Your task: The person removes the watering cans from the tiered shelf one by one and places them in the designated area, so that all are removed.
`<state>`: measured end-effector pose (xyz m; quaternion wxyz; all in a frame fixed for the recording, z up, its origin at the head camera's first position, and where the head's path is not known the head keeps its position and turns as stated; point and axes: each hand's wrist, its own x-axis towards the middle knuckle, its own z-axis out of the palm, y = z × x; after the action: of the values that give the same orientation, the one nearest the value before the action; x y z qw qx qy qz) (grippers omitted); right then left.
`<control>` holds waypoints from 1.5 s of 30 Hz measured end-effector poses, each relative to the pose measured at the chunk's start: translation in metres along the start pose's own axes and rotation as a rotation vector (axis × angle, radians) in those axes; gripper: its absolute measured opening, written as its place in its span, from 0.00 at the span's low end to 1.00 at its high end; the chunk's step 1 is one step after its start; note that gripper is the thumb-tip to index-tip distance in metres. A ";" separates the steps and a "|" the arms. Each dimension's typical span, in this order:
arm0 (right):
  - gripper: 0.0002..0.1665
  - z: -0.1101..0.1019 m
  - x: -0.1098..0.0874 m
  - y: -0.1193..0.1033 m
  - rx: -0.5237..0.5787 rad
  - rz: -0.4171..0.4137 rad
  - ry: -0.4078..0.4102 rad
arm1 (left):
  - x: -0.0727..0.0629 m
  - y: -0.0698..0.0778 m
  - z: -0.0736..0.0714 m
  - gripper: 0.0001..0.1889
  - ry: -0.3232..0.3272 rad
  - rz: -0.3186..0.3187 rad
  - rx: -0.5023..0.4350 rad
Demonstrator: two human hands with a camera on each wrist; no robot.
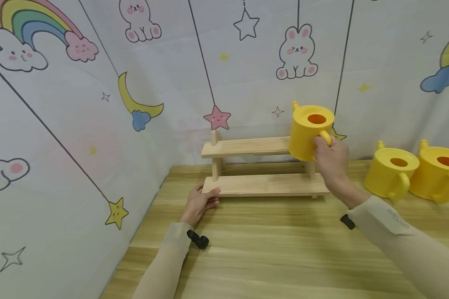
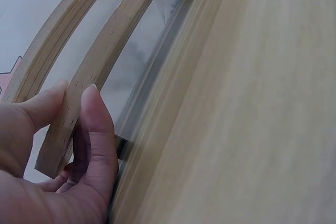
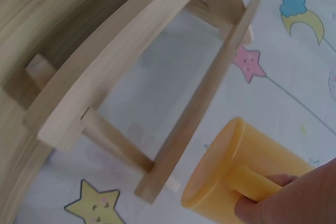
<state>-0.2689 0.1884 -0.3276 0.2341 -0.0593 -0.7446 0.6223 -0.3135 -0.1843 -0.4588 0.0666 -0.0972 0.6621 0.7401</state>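
Observation:
A two-tier wooden shelf (image 1: 265, 185) stands on the table against the back wall. My left hand (image 1: 198, 205) grips the left end of its lower board (image 2: 100, 61), thumb on one face and fingers on the other. By its handle, my right hand (image 1: 333, 160) holds a yellow watering can (image 1: 303, 135) with a short spout and a round top opening. The can is roughly upright in front of the upper tier's right end. In the right wrist view, the can (image 3: 262, 150) appears apart from the upper board (image 3: 205, 98).
Two more yellow watering cans, one (image 1: 389, 172) beside the other (image 1: 434, 174), stand at the table's right. The wood-grain table (image 1: 269, 249) spreads in front of the shelf. A printed cloth (image 1: 164, 124) with stars and rabbits covers the back and left walls.

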 end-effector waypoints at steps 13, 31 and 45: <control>0.25 -0.053 -0.002 0.007 -0.028 0.038 0.130 | 0.001 -0.002 0.000 0.45 0.003 0.004 -0.014; 0.28 -0.094 0.002 0.047 -0.151 0.152 0.111 | 0.003 -0.003 0.000 0.46 -0.005 0.005 -0.017; 0.30 -0.089 0.003 0.083 -0.171 0.199 0.079 | 0.003 0.000 0.001 0.46 -0.002 -0.011 -0.004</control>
<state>-0.2513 0.2880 -0.3959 0.1943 -0.1770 -0.7754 0.5741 -0.3162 -0.1833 -0.4598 0.0710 -0.1002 0.6600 0.7412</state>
